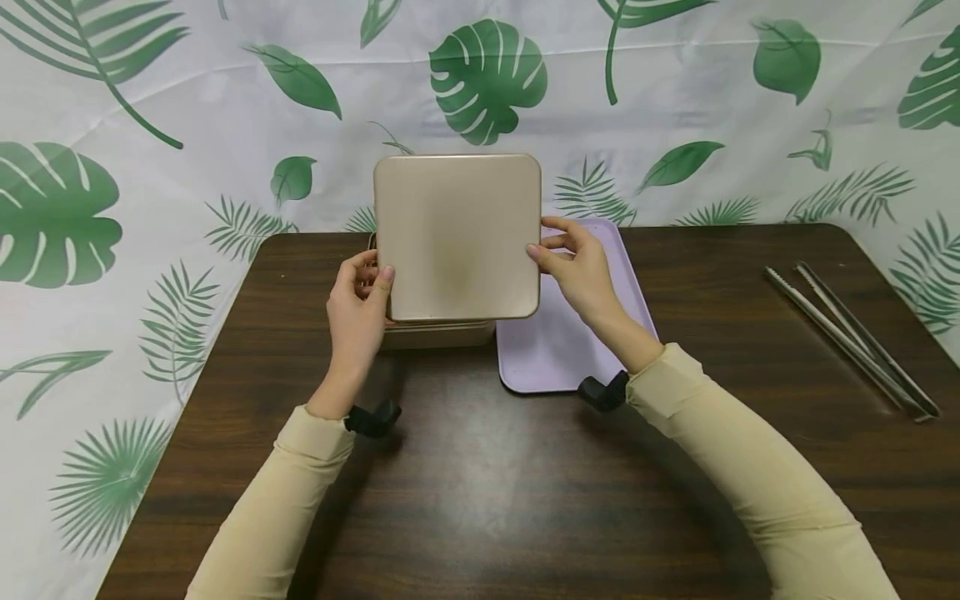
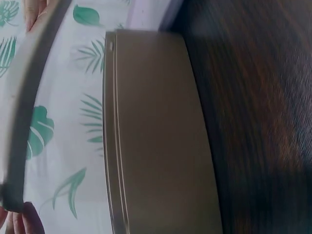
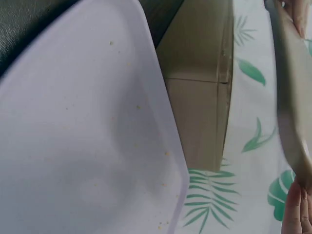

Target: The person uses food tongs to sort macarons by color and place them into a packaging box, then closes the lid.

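Observation:
Both hands hold up a square, beige metal lid (image 1: 459,237) with rounded corners and a shallow turned edge, its smooth face toward the head camera. The left hand (image 1: 358,304) grips its lower left side, thumb on the front. On the right edge, the right hand (image 1: 581,267) pinches it between thumb and fingers. Behind and below stands a beige box (image 1: 442,336), mostly hidden by the lid in the head view. Its side wall (image 2: 161,131) and grooved rim show in the left wrist view, apart from the raised lid.
A lilac tray (image 1: 543,358) lies right of the box, with small yellowish crumbs (image 3: 165,153) on it. Metal tongs (image 1: 855,342) rest at the right of the dark wooden table (image 1: 465,500). A leaf-print cloth (image 1: 675,100) hangs behind the table.

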Available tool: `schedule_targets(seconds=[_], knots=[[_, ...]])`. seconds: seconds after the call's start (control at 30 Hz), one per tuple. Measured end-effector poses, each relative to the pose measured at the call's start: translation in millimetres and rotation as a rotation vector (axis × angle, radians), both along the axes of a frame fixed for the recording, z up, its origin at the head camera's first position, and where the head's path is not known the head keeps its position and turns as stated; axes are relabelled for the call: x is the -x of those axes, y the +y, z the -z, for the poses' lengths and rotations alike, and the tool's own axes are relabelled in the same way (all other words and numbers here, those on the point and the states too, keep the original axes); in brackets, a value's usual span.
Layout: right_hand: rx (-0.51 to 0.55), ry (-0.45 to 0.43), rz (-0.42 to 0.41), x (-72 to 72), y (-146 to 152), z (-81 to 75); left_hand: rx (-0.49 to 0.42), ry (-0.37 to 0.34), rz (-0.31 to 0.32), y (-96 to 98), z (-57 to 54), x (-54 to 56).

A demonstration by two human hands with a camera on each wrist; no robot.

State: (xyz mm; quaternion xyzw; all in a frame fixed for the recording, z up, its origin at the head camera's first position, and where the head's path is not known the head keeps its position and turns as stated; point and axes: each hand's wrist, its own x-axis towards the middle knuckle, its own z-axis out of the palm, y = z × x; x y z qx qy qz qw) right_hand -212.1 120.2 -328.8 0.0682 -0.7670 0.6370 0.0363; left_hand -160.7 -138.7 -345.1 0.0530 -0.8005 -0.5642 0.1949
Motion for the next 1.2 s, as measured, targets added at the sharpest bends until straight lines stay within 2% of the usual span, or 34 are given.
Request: schedule_targets(seconds=[0.1,0.27,0.5,0.83,1.2], knots=[[-0.069,-0.017,-0.011,3.2,-6,0.6,0.025,-0.028,-0.006,-3.9,0.3,4.7],[-0.204,-0.025,-0.072,3.0,-17,2.1,0.098,-0.054,-0.055,-10.0,3.2,10.9],[-0.291,-0.051,-0.160,4.5,-31,14.5,0.163,-0.074,-0.085,-20.7,15.0,15.8],[-0.300,-0.122,-0.162,6.2,-44,34.5,0.198,-0.148,-0.093,-26.4,29.0,18.3],[-0.226,-0.172,-0.137,6.1,-54,39.7,0.190,-0.194,-0.076,-28.2,37.8,18.3]])
